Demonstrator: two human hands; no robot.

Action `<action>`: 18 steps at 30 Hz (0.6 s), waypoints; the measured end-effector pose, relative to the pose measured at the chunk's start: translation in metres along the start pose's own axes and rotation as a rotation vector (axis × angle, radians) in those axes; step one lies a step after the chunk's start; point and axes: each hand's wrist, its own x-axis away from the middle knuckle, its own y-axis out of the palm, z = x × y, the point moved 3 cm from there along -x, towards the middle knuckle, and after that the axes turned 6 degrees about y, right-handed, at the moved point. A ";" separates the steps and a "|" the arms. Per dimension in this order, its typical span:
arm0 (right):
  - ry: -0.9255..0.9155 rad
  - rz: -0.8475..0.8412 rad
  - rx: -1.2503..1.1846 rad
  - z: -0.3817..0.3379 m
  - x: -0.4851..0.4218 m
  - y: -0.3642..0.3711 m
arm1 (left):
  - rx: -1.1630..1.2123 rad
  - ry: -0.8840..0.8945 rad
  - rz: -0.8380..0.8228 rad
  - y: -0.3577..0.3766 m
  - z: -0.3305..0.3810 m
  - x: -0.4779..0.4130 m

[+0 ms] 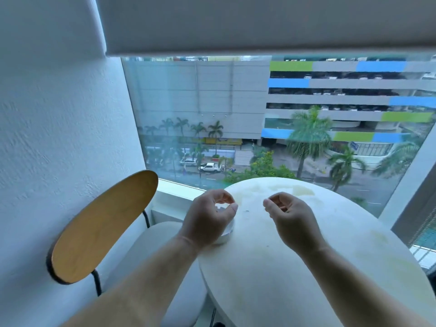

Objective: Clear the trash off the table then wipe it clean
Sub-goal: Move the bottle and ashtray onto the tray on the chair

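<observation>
Two empty loose-curled hands, L [207, 219] + R [292, 221]; white bowl [225, 236] under L, contents hidden

We find open tabletop [295, 267] between our left hand [207, 217] and right hand [292, 220], and more to the right; a white dish [227, 236] under the left hand, a chair [101, 227] alongside and the window [200, 102] beyond hem us in

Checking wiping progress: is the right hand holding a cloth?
No, the right hand hovers over the stained table, fingers loosely curled around nothing.
</observation>
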 end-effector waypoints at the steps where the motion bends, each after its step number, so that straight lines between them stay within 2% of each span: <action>1: -0.014 -0.008 0.014 -0.004 -0.001 0.009 | -0.008 -0.006 0.019 -0.005 -0.006 0.003; 8: -0.115 -0.094 0.163 -0.023 -0.012 0.051 | -0.102 -0.051 0.178 -0.028 -0.037 0.024; 10: -0.124 -0.106 0.203 -0.024 -0.015 0.057 | -0.159 -0.161 0.209 -0.032 -0.042 0.028; 11: -0.126 -0.115 0.225 -0.023 -0.015 0.060 | -0.182 -0.271 0.184 -0.034 -0.044 0.029; 14: -0.109 -0.148 0.275 -0.021 -0.016 0.062 | -0.022 -0.624 0.036 -0.031 -0.052 0.035; 16: -0.093 -0.152 0.275 -0.019 -0.014 0.060 | 0.094 -0.706 0.017 -0.030 -0.053 0.039; 18: -0.080 -0.143 0.243 -0.016 -0.010 0.054 | 0.140 -0.700 0.061 -0.033 -0.057 0.040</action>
